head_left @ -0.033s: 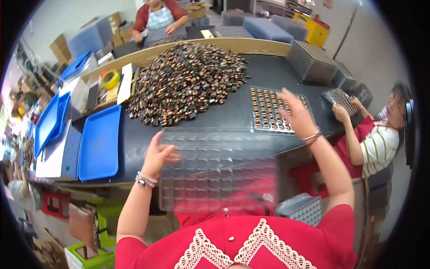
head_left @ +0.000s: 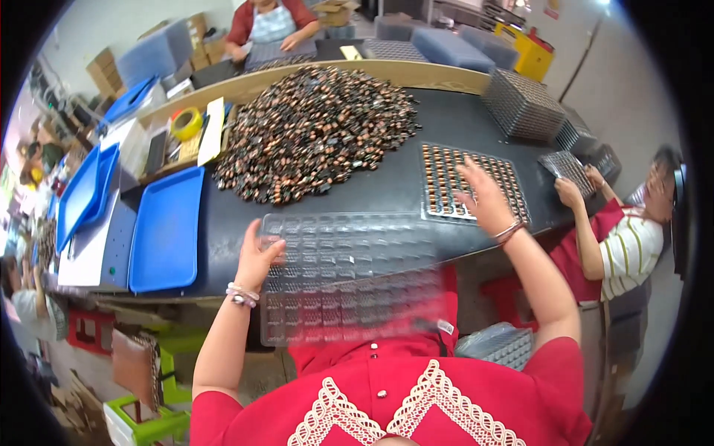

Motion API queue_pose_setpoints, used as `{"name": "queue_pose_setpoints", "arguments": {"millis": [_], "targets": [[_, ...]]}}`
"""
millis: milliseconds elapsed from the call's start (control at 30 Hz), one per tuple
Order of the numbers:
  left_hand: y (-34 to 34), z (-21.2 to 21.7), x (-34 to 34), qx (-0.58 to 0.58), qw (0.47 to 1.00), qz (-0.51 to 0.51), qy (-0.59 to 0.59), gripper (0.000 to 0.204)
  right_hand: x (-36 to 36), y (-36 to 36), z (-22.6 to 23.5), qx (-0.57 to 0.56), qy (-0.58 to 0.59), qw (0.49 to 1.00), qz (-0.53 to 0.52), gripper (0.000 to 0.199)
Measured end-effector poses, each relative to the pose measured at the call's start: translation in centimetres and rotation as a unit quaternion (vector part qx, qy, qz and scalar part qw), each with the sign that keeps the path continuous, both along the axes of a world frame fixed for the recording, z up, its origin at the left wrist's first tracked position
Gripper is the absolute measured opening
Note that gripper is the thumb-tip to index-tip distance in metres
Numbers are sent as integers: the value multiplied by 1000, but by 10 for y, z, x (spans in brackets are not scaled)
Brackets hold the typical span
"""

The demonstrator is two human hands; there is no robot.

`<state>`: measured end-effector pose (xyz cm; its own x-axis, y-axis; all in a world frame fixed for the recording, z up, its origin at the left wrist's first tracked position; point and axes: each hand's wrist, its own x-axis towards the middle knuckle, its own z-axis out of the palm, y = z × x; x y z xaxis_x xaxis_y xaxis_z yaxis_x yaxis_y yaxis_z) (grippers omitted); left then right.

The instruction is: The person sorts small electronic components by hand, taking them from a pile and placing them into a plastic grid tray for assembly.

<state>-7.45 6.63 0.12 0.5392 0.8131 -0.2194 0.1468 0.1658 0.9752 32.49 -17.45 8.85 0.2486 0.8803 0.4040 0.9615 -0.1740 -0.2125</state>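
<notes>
Your dark bench (head_left: 446, 119) fills the middle of the view, curving away to the far right. On its far left part lies a big heap of small brown and black parts (head_left: 320, 130), spreading almost to the wooden rail at the far edge.

Nearest you, a clear empty blister tray (head_left: 349, 275) lies half on the bench, its near part hanging over the edge above your red shirt. Your left hand (head_left: 256, 256) is on the tray's left edge, fingers (head_left: 274, 244) curled loosely over the rim; whether they pinch it firmly or only rest on it cannot be told.

To the right of it, and a little farther, lies a filled tray (head_left: 446, 175), its pockets loaded with rows of brown parts. Your right hand (head_left: 487, 201) lies flat on the near right part of that tray, fingers (head_left: 472, 171) spread wide and gripping nothing.

At the left, a blue flat tray (head_left: 167, 227) rests on the bench just beside the heap, with more blue trays (head_left: 82, 197) farther left. Stacks of grey mesh trays (head_left: 520, 108) stand at the far right of the bench.

A person in a striped shirt (head_left: 632, 245) sits at the right, both hands on a small filled tray (head_left: 569, 167). Another person in red (head_left: 271, 22) works at the far side. A yellow tape roll (head_left: 186, 123) lies by the wooden rail at the far left.
</notes>
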Motion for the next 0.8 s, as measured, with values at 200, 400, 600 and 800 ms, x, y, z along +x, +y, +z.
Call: {"name": "queue_pose_setpoints", "arguments": {"millis": [200,400,600,800], "targets": [[-24,-16,13,469,792,-139,367,53,3,22,-113,-127,-82,988,-42,56],[-14,-20,32,434,798,-53,414,54,5,33,-101,-186,-87,979,13,48],[32,-6,40,484,834,80,254,40,2,45,-93,41,2,999,32,29],[80,-9,66,597,732,8,328,37,-119,193,-63,36,14,982,185,36]]}}
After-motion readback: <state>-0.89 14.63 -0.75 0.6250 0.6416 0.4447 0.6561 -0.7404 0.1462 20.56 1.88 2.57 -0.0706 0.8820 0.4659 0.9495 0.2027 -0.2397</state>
